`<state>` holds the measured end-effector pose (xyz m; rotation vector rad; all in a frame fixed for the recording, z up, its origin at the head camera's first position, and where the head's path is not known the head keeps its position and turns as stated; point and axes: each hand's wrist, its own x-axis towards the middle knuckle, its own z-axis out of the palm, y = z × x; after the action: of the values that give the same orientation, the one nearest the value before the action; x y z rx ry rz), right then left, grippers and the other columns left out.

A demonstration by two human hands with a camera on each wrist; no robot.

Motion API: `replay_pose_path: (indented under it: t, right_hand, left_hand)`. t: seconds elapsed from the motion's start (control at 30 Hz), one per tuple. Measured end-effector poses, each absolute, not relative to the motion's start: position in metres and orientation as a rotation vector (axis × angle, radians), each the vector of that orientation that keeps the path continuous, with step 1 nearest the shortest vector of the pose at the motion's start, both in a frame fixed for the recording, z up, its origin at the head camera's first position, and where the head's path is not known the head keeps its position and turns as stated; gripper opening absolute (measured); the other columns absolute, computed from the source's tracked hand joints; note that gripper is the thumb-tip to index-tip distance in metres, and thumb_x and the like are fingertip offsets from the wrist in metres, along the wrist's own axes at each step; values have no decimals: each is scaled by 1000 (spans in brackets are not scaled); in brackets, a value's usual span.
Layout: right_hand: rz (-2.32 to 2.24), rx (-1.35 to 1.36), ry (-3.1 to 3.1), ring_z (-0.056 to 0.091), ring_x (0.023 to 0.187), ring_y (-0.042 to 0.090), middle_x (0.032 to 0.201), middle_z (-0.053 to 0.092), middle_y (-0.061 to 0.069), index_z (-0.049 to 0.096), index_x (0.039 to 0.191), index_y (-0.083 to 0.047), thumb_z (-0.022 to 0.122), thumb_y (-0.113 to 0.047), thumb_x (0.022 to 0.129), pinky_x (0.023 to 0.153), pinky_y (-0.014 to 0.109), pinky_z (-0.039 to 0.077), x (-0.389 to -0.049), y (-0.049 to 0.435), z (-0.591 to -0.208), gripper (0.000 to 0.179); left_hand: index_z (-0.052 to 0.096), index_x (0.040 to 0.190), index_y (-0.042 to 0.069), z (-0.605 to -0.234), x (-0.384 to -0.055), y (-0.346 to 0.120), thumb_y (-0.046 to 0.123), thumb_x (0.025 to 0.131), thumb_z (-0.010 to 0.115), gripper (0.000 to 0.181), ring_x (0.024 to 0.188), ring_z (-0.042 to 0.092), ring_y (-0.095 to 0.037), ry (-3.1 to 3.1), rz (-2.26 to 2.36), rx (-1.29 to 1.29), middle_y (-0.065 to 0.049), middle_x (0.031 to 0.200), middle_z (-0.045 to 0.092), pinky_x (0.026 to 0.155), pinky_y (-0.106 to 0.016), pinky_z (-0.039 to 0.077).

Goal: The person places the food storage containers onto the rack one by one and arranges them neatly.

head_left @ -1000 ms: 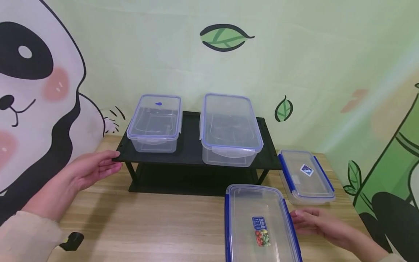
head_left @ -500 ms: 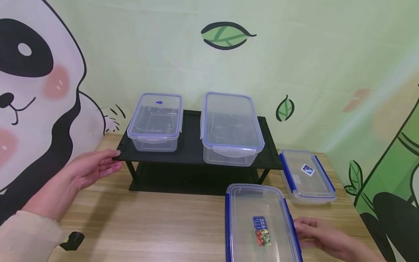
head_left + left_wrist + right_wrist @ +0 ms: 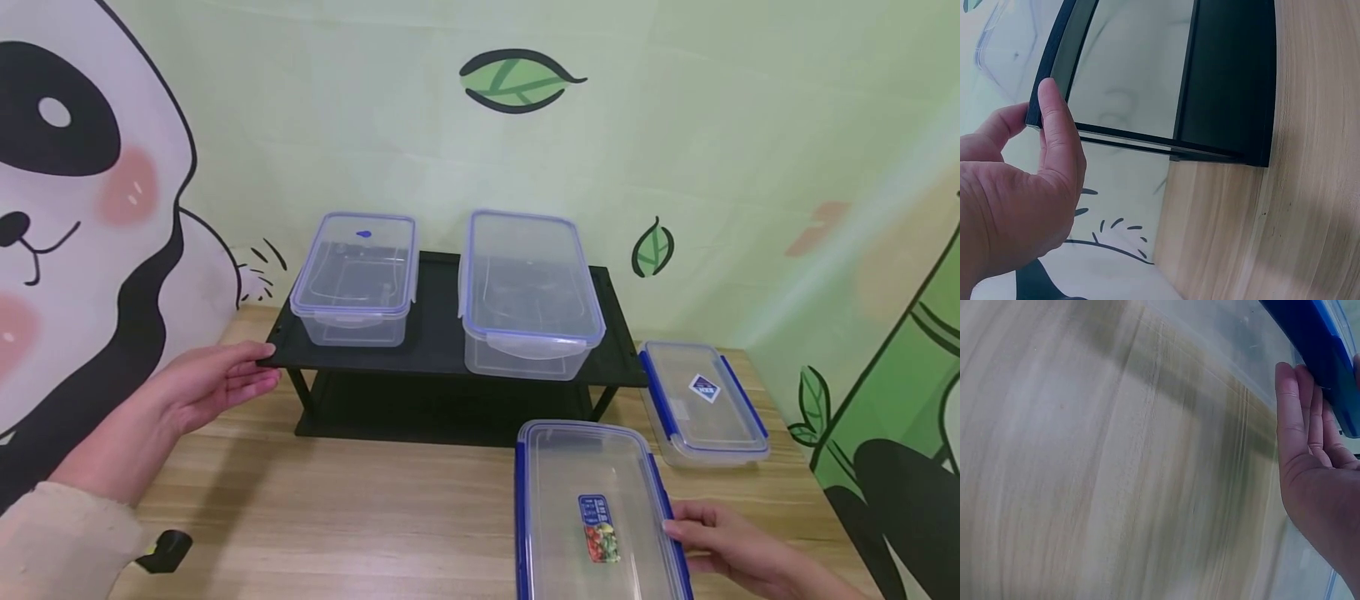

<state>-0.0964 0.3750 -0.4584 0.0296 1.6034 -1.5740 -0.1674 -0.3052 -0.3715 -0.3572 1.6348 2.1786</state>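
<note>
My left hand (image 3: 206, 390) pinches the front left corner of a black two-tier shelf rack (image 3: 438, 333); in the left wrist view its thumb and fingers lie on opposite faces of the upper board's edge. At the front right stands a clear food container (image 3: 558, 475) with blue side clips and a label on its lid. Its right side is gripped by my right hand (image 3: 731, 542), thumb over the lid's edge. The right wrist view has the fingers under the blue clip (image 3: 1322, 347). The container's near end is cut off by the head view.
On the rack's top board sit a smaller lidded container (image 3: 356, 283) and a larger one (image 3: 528, 283). Another blue-clipped container (image 3: 705, 408) rests on the wooden table (image 3: 360, 517) right of the rack. Close behind is a printed wall (image 3: 337, 108). A small black object (image 3: 167, 552) shows by the left sleeve.
My right hand first slid a little toward me along the container's side, then its thumb came over the lid's edge. The left hand, rack and containers have stayed in place.
</note>
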Motion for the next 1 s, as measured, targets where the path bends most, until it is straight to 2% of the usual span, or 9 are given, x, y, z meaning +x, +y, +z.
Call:
replay_pose_path:
  t: [0.4,0.8,1.0]
  right_hand:
    - [-1609,24,1542,72,117,23,128,73,8,55,146,5,46,-23,117,106,41,59,-94,368,-461,41]
    - [-1616,49,1526,71,117,20,129,73,8,50,149,8,47,-25,117,108,37,57,-94,360,-459,46]
    - [-1639,-3,1468,71,117,21,129,73,9,54,147,4,44,-23,117,108,37,57,-94,354,-460,41]
  left_hand:
    - [69,95,11,-369,-168,-303,10,109,60,17,83,78,-14,1692,2155,-345,-6,90,78,82,-28,66]
    - [70,94,12,-369,-166,-303,11,110,59,19,83,78,-14,1709,2150,-338,-5,90,78,81,-27,66]
    - [70,94,12,-368,-166,-303,11,110,59,19,83,78,-14,1710,2150,-335,-5,90,78,81,-27,66]
